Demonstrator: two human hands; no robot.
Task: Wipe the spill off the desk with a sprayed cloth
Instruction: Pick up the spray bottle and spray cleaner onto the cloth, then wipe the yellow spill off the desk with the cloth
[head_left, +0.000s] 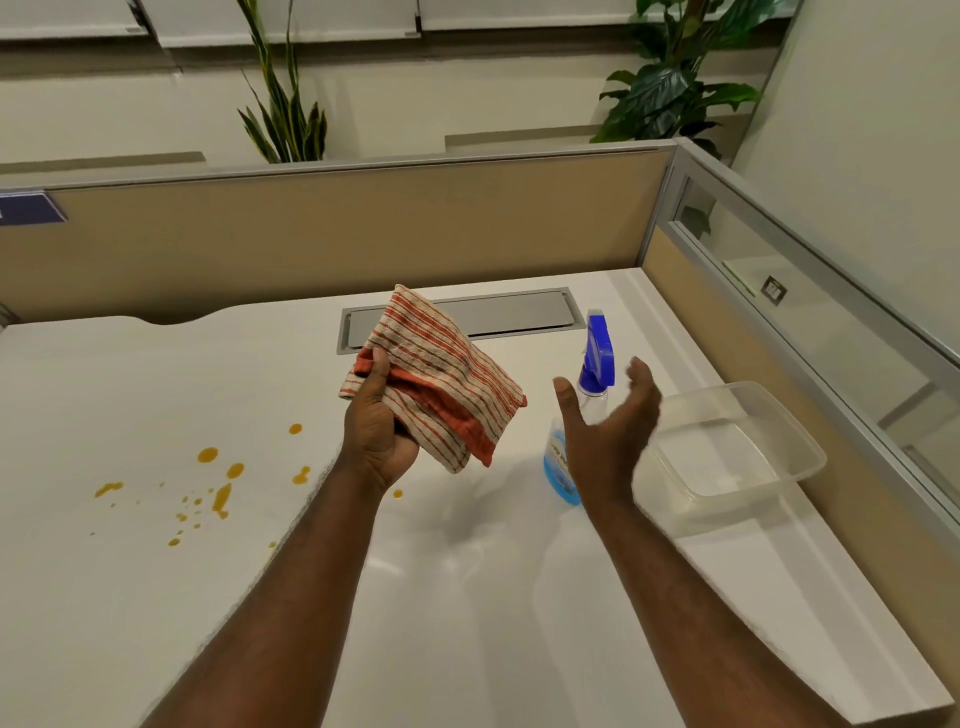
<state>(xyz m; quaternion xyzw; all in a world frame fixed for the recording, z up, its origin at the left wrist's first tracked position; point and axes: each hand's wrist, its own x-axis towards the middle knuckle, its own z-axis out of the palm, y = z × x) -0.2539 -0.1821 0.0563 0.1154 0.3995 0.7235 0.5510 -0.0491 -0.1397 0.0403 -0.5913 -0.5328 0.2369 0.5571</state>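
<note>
The orange spill (218, 488) lies scattered over the left part of the white bench (467, 597), a cluster of drops and streaks with a few outliers toward the middle, one small drop close beside the left forearm. It looks untouched, so the wiping has not begun.

The striped cloth (441, 379) is held up in the air above the middle of the bench, folded loosely, with the fingers of the left hand (376, 426) closed around its lower left corner. The rest hangs free to the right.

The right hand (613, 421) is spread wide and empty, palm turned inward, just in front of the spray bottle (592, 395), which stands upright between the cloth and a clear plastic container (727, 457). Whether the hand touches the bottle I cannot tell; it seems to be reaching for it.

The risks, as I judge them:
- The open hand could knock the bottle over, since it stands free near the container.
- The nozzle's direction is unclear; a squeeze aimed badly would wet the bench or the arm rather than the cloth.
- The cloth is pinched at one corner only, so it may swing away from the spray.
- The left forearm hovers near the stray drops and could smear them.
- A dry or bunched cloth would spread the orange liquid rather than lift it.
</note>
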